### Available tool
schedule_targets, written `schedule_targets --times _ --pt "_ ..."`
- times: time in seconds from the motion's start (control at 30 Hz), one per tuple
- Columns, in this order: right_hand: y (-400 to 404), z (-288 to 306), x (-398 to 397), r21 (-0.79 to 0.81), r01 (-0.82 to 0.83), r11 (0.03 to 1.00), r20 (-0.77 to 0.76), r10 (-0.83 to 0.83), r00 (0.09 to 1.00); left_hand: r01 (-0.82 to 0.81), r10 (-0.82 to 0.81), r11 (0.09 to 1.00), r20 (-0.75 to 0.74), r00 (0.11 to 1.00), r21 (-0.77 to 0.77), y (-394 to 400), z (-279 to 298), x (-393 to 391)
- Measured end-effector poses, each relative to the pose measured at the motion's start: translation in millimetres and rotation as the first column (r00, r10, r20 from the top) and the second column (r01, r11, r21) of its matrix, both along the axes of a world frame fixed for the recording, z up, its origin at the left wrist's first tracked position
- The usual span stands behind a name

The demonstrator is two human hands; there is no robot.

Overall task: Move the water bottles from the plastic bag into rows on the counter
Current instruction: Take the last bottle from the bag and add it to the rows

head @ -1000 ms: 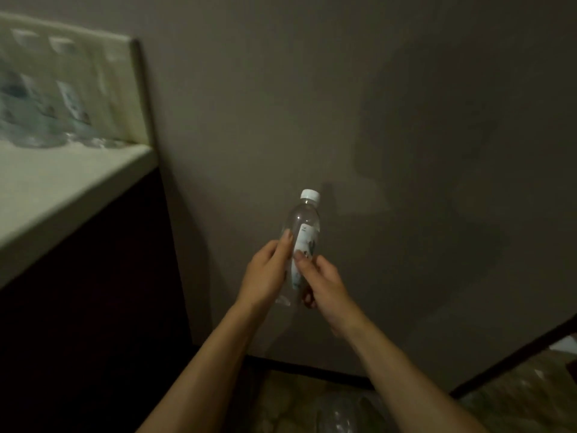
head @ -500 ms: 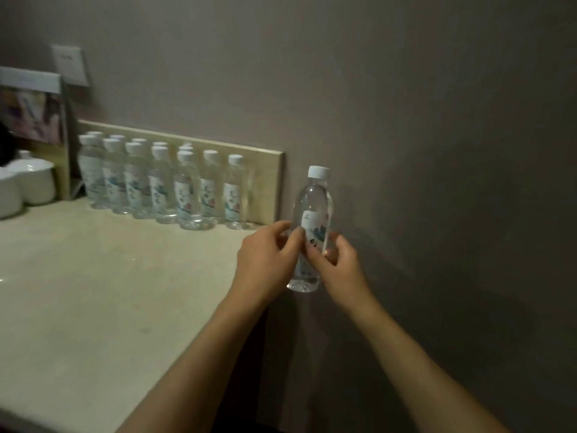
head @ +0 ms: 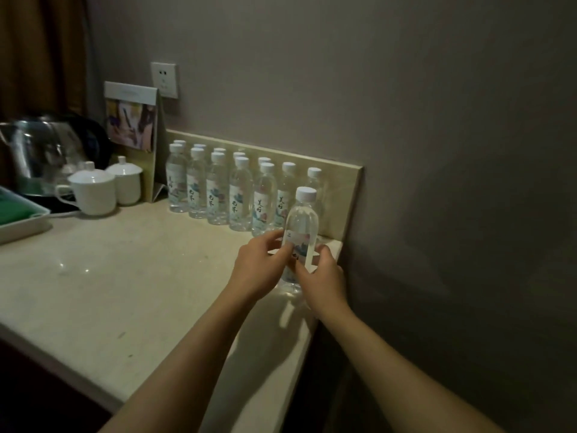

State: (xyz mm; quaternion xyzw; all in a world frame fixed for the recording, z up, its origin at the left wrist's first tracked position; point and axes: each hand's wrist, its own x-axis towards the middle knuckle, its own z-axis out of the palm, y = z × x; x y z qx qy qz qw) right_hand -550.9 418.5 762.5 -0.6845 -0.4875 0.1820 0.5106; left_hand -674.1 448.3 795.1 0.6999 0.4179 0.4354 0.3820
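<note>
One upright water bottle [head: 301, 228] was gripped at its label by both the left hand [head: 260, 267] and the right hand [head: 321, 281], at the counter's [head: 125, 276] right end. Just behind stood two rows of bottles [head: 231, 189] along the backsplash [head: 346, 182]; lidded cups [head: 93, 190] lay farther left.

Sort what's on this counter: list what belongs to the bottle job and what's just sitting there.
Job:
held water bottle
left hand
right hand
bottle rows
counter

Lying about:
lidded cups
glass kettle
tray
card stand
</note>
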Motion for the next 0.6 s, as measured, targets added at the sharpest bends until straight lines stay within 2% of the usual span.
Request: schedule_targets --times 0.4,0.6 --pt "78 -13 -6 -0.028 0.109 0.994 0.102 -0.106 0.989 0.037 -0.034 0.996 -0.039 0.999 0.084 85 -11 5" --pt "112 -13 0 -0.067 0.201 0.977 0.131 -0.191 0.973 -0.02 0.032 0.993 -0.1 0.994 0.118 116 -19 17"
